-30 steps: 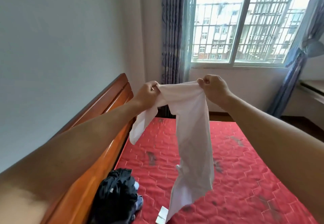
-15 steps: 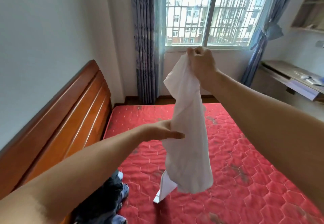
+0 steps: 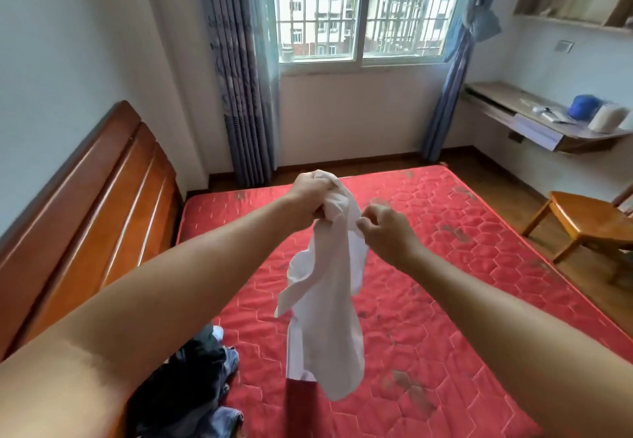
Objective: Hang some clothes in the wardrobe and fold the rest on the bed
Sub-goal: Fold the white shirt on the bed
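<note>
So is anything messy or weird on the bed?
Yes. The red mattress has no sheet and shows dark smudgy stains, one big one near the front. A crumpled heap of dark clothes lies by the headboard, and the white garment hangs bunched up from the left hand.

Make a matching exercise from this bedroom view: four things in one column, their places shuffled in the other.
Things
1. white garment
2. dark clothes pile
3. wooden chair
4. blue cap

Places
A. on the wall desk
B. on the floor, right of the mattress
C. in the air, held by the left hand and right hand
D. on the mattress, by the headboard

Pairs: 1-C, 2-D, 3-B, 4-A
</note>
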### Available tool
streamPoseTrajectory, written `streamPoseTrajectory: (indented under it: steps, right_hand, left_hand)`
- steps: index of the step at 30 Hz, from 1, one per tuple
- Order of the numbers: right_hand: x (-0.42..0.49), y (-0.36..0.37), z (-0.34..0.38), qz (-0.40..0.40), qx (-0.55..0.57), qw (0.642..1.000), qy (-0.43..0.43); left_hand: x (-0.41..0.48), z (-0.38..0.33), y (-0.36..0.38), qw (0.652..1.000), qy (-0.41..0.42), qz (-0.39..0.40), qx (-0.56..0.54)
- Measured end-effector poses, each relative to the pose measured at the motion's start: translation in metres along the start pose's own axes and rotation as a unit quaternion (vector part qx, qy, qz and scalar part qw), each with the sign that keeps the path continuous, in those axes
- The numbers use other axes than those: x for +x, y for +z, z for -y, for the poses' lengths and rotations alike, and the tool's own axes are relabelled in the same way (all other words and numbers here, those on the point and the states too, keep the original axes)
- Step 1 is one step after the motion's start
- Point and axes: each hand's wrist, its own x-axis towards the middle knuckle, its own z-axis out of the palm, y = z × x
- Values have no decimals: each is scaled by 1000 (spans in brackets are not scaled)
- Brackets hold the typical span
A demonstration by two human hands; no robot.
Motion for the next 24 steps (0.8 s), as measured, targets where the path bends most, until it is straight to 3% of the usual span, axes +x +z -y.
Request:
streamPoseTrajectory:
  steps: [2, 5, 10, 13, 18, 20, 24]
  right_hand:
    - [-26, 25, 2, 43, 47, 998, -20]
    - [-36, 49, 1, 75, 18, 997, 17]
    - [-17, 42, -23, -17, 56, 993, 103]
    - [-1, 11, -38, -55, 102, 987, 109]
    - [32, -37, -51, -74, 124, 989, 40]
    - [40, -50, -61, -59, 134, 989, 20]
    - [48, -61, -95, 6, 72, 997, -23]
  left_hand:
    - [1, -8, 10, 999, 15, -20, -24]
    - [0, -16, 24, 998, 37, -36, -20]
    - [2, -22, 20, 984, 104, -142, 40]
    - [-5, -23, 6, 968, 114, -211, 66]
    - [-26, -19, 6, 958, 170, -166, 158]
    - [-36, -23, 15, 930, 195, -138, 278]
    - [-52, -22, 34, 808, 243, -145, 517]
